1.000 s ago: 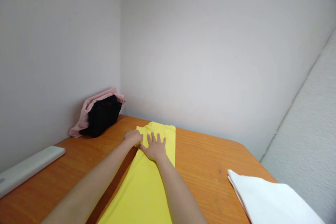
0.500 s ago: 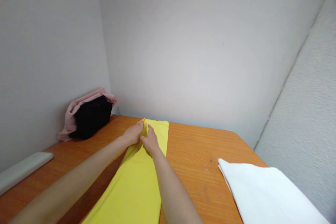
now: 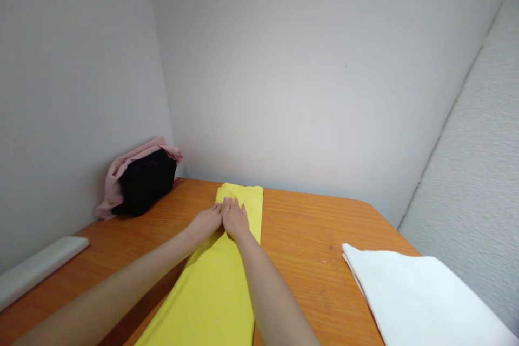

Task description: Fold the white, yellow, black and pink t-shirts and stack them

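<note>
A long yellow cloth (image 3: 206, 292), folded into a strip, runs from the near edge of the view to the far side of the table. My left hand (image 3: 206, 221) is at its left edge, fingers closed on the fabric, their tips partly hidden by the other hand. Right beside it, touching it, my right hand (image 3: 235, 219) lies palm down on the cloth with its fingers stretched forward. Small creases show just beyond the fingertips, and a shadowed fold lies under the hands.
A folded white cloth (image 3: 417, 292) lies on the wooden table (image 3: 308, 238) at the right. Pink fabric (image 3: 108, 194) and a black bundle (image 3: 148, 181) lean against the left wall. A pale flat bar (image 3: 44, 267) rests at the left edge.
Both hands have come slightly nearer and closer together. The raised flap of yellow cloth at the far end now lies flatter, and my right hand has gone down onto it.
</note>
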`<action>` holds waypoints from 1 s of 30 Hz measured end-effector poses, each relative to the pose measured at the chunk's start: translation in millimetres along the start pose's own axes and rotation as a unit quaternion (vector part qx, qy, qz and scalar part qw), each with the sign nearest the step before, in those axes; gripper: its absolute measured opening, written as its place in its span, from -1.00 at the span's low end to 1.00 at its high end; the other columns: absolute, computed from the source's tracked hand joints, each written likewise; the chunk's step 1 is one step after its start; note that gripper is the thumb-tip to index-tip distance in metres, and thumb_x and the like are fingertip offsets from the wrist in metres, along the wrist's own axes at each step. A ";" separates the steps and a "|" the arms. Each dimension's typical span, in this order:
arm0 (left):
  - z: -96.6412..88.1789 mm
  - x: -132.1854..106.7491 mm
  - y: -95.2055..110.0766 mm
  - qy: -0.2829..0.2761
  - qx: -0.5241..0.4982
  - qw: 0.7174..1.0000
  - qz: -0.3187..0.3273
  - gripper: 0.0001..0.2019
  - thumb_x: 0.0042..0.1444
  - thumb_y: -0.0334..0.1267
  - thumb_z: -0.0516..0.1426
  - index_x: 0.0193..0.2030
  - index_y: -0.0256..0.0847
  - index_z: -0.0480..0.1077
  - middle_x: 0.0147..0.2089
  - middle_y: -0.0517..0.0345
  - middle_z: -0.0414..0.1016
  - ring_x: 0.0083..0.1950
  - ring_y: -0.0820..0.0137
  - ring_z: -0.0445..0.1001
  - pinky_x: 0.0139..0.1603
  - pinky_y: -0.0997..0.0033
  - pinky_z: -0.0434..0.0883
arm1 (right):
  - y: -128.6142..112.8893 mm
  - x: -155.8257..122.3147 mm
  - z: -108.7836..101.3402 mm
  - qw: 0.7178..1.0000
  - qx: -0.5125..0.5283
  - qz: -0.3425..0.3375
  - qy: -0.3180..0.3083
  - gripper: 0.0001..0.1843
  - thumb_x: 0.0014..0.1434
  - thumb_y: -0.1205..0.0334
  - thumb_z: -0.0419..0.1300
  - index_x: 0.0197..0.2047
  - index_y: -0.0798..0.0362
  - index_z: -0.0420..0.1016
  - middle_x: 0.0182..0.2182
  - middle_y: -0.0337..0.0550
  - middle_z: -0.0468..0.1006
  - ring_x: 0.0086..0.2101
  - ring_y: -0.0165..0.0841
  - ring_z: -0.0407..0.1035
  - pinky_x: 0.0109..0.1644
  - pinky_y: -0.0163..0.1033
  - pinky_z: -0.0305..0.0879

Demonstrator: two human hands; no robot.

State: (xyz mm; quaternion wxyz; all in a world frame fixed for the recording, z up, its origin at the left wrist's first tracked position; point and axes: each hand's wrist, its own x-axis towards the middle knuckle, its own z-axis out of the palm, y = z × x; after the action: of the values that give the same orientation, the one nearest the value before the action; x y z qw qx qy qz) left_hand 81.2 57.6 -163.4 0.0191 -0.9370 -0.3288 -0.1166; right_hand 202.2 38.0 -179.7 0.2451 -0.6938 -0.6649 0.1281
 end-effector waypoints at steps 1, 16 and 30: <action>0.6 -2.7 -1.7 -0.004 -0.001 1.000 0.006 -0.54 0.14 -0.41 0.04 0.21 -0.28 0.31 0.16 -0.18 0.46 0.27 0.17 0.35 0.27 0.23 0.29 | 0.1 1.1 0.7 1.000 -0.011 -0.002 -0.005 -0.29 0.41 0.05 -0.53 0.40 0.14 0.06 0.37 -0.07 0.06 0.37 -0.21 -0.18 0.40 0.07 -0.28; -14.1 -28.2 -26.7 -0.042 -0.036 0.994 0.089 -0.50 0.21 -0.54 -0.03 0.30 -0.32 0.21 0.41 -0.13 0.14 0.41 0.28 0.15 0.40 0.24 0.13 | -1.0 -3.2 -0.7 0.996 -0.079 -0.040 -0.007 -0.34 0.43 -0.01 -0.40 0.41 0.15 0.01 0.41 -0.05 -0.08 0.38 -0.24 -0.26 0.40 0.01 -0.31; -70.0 -238.0 29.2 0.018 -0.159 0.986 0.039 -0.55 0.39 -0.10 -0.15 0.33 -0.12 0.22 0.41 0.12 0.18 0.41 0.34 0.13 0.43 0.24 0.05 | 6.4 -261.7 -91.0 0.980 -0.108 -0.140 -0.091 -0.31 0.33 -0.13 -0.04 0.43 -0.05 0.00 0.40 -0.13 -0.04 0.37 -0.25 -0.21 0.42 -0.03 -0.23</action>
State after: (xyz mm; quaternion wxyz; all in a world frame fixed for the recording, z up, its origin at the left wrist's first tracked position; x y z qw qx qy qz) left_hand -95.1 -118.7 -149.1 -0.1195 -0.9379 -0.2693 -0.1832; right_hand 231.9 -235.2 -144.6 0.1225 -0.6017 -0.7850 0.0821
